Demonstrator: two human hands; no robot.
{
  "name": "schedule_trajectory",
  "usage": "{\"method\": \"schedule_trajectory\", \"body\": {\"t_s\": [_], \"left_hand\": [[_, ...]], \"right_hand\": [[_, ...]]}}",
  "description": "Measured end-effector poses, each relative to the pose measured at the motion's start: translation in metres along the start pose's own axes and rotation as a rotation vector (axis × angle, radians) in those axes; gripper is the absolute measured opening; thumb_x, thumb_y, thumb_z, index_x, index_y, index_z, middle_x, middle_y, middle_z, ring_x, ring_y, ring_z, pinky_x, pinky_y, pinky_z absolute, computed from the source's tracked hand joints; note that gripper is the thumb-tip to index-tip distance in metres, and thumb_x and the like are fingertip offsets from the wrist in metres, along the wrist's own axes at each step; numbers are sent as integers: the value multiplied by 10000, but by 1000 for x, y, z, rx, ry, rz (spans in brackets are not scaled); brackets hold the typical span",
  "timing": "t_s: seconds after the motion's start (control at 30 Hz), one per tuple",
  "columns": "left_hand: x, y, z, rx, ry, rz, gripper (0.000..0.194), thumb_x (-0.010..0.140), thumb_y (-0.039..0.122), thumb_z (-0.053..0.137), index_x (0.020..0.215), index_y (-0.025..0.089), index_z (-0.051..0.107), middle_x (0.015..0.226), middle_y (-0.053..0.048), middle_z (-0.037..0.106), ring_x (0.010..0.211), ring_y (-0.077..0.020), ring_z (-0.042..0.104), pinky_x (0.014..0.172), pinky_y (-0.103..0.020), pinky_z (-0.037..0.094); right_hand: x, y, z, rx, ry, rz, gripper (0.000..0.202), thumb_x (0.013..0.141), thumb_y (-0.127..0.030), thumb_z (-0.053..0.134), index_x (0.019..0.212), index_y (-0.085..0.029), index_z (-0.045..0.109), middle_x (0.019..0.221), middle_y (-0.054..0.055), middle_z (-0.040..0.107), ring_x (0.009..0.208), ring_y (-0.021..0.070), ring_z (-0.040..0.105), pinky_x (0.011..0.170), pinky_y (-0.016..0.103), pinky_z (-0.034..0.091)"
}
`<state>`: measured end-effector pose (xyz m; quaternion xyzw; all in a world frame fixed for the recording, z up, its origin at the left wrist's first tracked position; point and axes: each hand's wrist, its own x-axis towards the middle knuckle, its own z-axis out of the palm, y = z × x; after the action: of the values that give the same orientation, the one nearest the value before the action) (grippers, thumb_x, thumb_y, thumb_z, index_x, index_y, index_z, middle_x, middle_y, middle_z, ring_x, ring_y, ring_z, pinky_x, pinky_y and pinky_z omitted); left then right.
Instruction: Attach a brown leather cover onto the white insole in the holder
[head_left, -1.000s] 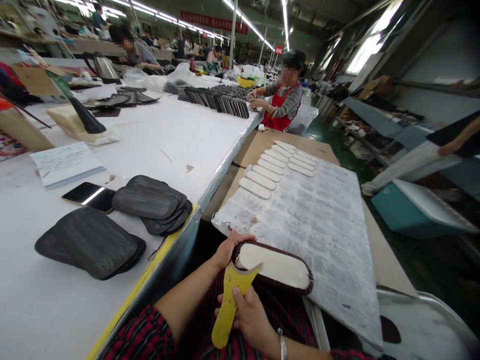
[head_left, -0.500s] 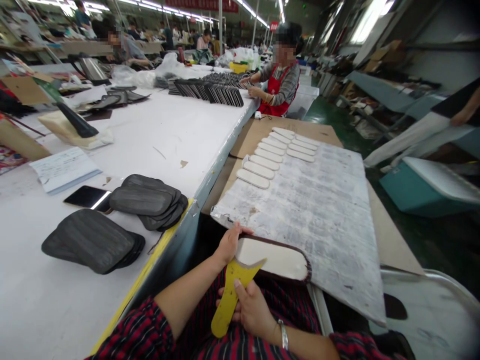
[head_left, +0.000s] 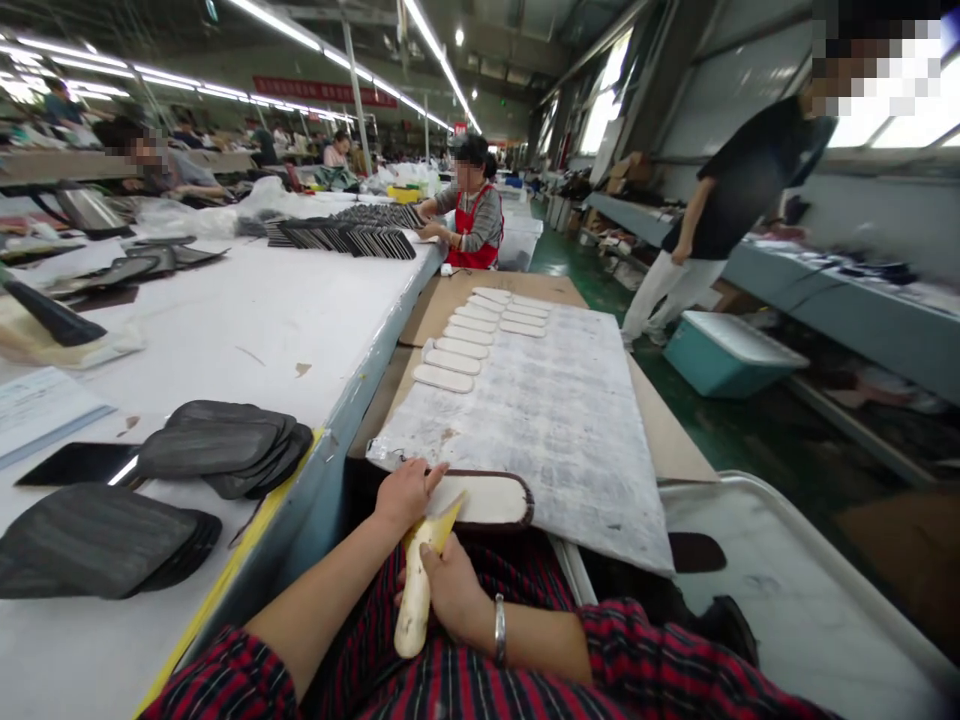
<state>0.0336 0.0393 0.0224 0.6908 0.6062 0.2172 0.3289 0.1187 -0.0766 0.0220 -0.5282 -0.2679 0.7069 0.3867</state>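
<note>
the left hand point(head_left: 409, 497) grips the left end of a dark-rimmed oval piece point(head_left: 499, 497) with a white face, held at the near edge of the whitish board point(head_left: 570, 430); whether it touches the board cannot be told. the right hand point(head_left: 452, 582), nearer the wearer than the board, is closed around a yellow tool point(head_left: 414, 607), whose pointed tip overlaps the oval piece's left part. on the far left part of the board, white oval strips point(head_left: 459, 348) lie in two columns. left of the board, stacked dark grey pads point(head_left: 210, 447) and a phone point(head_left: 71, 463) rest on a white table point(head_left: 330, 320). beyond the board, a person in a red apron point(head_left: 478, 228) has hands at a row of dark pieces point(head_left: 341, 237); right of the board stands a teal box point(head_left: 701, 360).
</note>
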Motion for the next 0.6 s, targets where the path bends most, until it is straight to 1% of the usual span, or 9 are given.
{"method": "schedule_trajectory", "body": {"t_s": [0.03, 0.1, 0.17, 0.2, 0.27, 0.3, 0.37, 0.47, 0.6], "left_hand": [[1, -2, -2, -63, -31, -6, 661, 781, 733, 296, 797, 143, 592, 958, -192, 624, 1028, -365, 552, 975, -521, 348], [1, -9, -7, -221, -88, -30, 842, 830, 724, 69, 1066, 111, 596, 1082, -182, 639, 1089, -293, 570, 985, -435, 404], [-5, -22, -12, -495, -121, -95, 907, 848, 696, -40, 1316, 89, 445, 1260, -166, 573, 1167, -234, 544, 1004, -384, 417], [-10, -30, -12, -642, -130, -132, 904, 849, 711, -18, 1373, 92, 381, 1326, -158, 524, 1212, -229, 511, 1030, -386, 397], [-22, -45, -9, -833, -124, -153, 890, 839, 761, 145, 1406, 104, 343, 1412, -148, 435, 1299, -246, 417, 1103, -400, 307], [-28, -51, -7, -828, -114, -120, 893, 823, 770, 253, 1416, 106, 330, 1442, -147, 394, 1334, -255, 365, 1133, -400, 251], [-38, -59, 0, -649, -89, -19, 968, 765, 742, 471, 1453, 101, 242, 1473, -157, 333, 1365, -271, 302, 1158, -401, 181], [-45, -58, 4, -408, -42, 59, 1118, 634, 601, 726, 1463, 110, 157, 1459, -175, 328, 1335, -294, 328, 1144, -432, 208], [-45, -45, 3, -368, -13, 81, 948, 626, 498, 766, 1371, 140, 302, 1382, -149, 411, 1266, -279, 396, 1110, -425, 275]], "right_hand": [[-4, -5, -8, -21, -8, -19, 217, 870, -359, 394, 979, -190, 314, 583, -80, 509, 389, 85, 494, 400, 220, 417], [-17, -17, -33, -78, -35, -41, 324, 856, -470, 385, 1008, -191, 319, 584, -76, 527, 380, 92, 498, 384, 222, 422], [-33, -31, -70, -170, -108, -34, 427, 822, -577, 402, 1004, -197, 339, 589, -70, 540, 388, 90, 501, 370, 210, 417], [-40, -37, -91, -237, -141, -6, 453, 810, -608, 412, 990, -196, 352, 582, -67, 541, 390, 85, 497, 365, 198, 410], [-49, -45, -133, -387, -143, 63, 444, 817, -614, 418, 959, -196, 369, 590, -62, 538, 384, 68, 472, 349, 179, 388], [-51, -48, -151, -451, -138, 94, 424, 830, -601, 414, 946, -196, 372, 595, -58, 537, 382, 63, 465, 345, 176, 384], [-49, -49, -176, -554, -154, 141, 362, 860, -549, 405, 933, -195, 379, 604, -54, 531, 380, 58, 459, 347, 173, 379], [-38, -47, -188, -637, -204, 135, 287, 895, -478, 376, 906, -192, 399, 594, -48, 520, 373, 54, 459, 356, 172, 364], [-28, -50, -183, -632, -262, 103, 315, 890, -509, 379, 906, -197, 420, 600, -35, 538, 389, 72, 480, 361, 189, 368]]}}
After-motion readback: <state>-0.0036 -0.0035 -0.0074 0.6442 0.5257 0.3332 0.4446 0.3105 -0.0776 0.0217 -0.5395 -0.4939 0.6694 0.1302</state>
